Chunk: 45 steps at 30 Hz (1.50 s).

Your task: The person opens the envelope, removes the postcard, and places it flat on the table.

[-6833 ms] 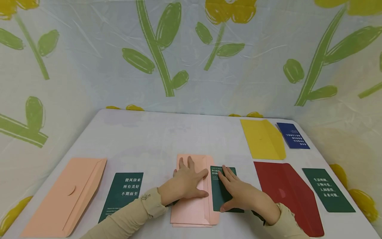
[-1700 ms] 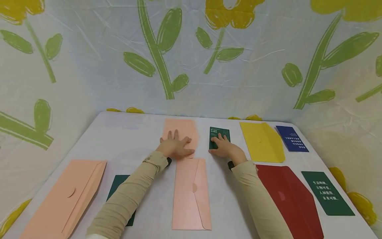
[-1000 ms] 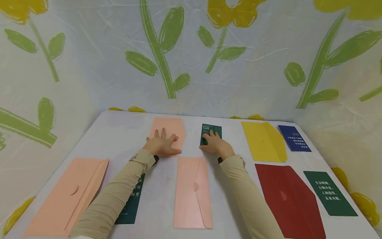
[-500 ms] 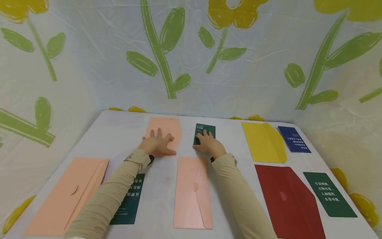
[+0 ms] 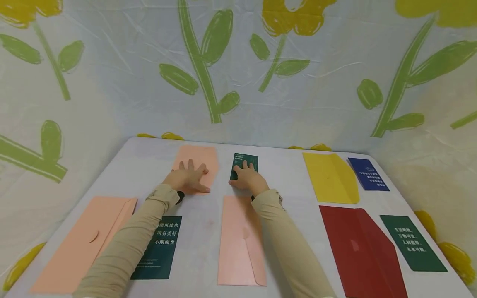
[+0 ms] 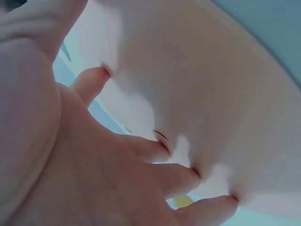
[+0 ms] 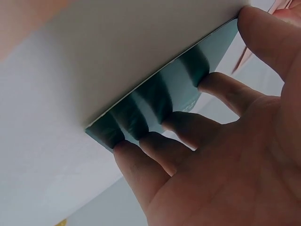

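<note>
My left hand [image 5: 186, 178] presses spread fingertips onto a pale pink envelope [image 5: 205, 159] lying at the back left of the table. In the left wrist view those fingertips [image 6: 195, 174] touch the envelope's surface [image 6: 207, 103]. To the right, my right hand [image 5: 249, 179] rests its fingertips on a small dark green card [image 5: 246, 158] with white print. The right wrist view has several fingers [image 7: 188, 127] on the card [image 7: 155, 89] and the thumb at its corner. A second pink envelope [image 5: 238, 248] lies at front centre, partly under the right sleeve.
A larger peach envelope [image 5: 85, 236] and a dark green card [image 5: 160, 256], partly behind the left sleeve, lie at left. On the right are a yellow envelope [image 5: 329, 178], a blue card [image 5: 369, 174], a red envelope [image 5: 361, 248] and another green card [image 5: 413, 244]. Flowered cloth [image 5: 149, 95] surrounds the table.
From front centre, both hands have slid one pink envelope and the small green card to the back, then leftward. The pink envelope at front centre, formerly beneath, now lies uncovered.
</note>
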Motion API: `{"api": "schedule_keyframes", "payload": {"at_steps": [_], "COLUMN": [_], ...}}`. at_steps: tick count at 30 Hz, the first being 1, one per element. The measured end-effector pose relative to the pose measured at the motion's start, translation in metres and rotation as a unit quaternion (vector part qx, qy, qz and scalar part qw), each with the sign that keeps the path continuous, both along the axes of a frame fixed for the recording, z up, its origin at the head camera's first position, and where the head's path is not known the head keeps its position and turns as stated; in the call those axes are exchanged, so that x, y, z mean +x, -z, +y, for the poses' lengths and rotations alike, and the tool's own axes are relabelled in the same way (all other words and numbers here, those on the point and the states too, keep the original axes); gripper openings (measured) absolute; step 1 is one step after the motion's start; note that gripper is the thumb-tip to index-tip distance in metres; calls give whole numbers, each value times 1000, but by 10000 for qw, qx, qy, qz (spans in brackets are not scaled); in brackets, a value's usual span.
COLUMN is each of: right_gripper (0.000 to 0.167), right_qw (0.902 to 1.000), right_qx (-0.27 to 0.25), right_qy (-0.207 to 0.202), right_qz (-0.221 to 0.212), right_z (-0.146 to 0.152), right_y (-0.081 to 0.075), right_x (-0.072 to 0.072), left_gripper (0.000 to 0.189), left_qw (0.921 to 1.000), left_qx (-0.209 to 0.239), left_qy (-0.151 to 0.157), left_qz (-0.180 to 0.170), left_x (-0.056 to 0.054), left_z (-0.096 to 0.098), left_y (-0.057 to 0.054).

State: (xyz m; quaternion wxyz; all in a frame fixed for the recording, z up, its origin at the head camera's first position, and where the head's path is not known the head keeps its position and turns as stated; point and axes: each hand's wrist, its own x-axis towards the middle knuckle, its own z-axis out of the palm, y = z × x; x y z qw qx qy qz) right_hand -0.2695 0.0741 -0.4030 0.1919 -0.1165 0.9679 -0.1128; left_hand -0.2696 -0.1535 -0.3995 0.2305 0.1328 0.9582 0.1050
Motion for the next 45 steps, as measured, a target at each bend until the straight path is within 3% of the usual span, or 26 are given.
{"api": "schedule_keyframes", "payload": {"at_steps": [12, 22, 28, 31, 36, 42, 45], "right_gripper": [66, 62, 63, 62, 66, 69, 68], "right_qw": [9999, 9959, 9938, 9934, 9937, 9955, 9951], "right_qx": [21, 234, 113, -214, -662, -530, -385], "right_qy": [-127, -565, -727, -718, -663, -764, -878], "right_qz": [112, 669, 832, 868, 618, -197, -250], "right_z": [-26, -50, -55, -53, -45, -45, -52], "right_y": [1, 6, 6, 5, -1, -11, -11], "right_x": [2, 7, 7, 8, 24, 44, 49], "left_gripper": [78, 78, 79, 79, 73, 65, 66], "left_qw": [9998, 9986, 9984, 9992, 9997, 9989, 9987], "left_qx": [147, 364, 459, 364, -156, -329, -266], "left_qy": [-85, -265, -211, -157, -132, -306, -424], "left_qz": [-128, -273, -253, -106, 162, 130, 26], "left_x": [-1, -1, -2, 4, 26, 51, 57], "left_z": [-29, -58, -68, -68, -58, -53, -54], "left_y": [-2, 0, 2, 0, -4, -5, -7]}}
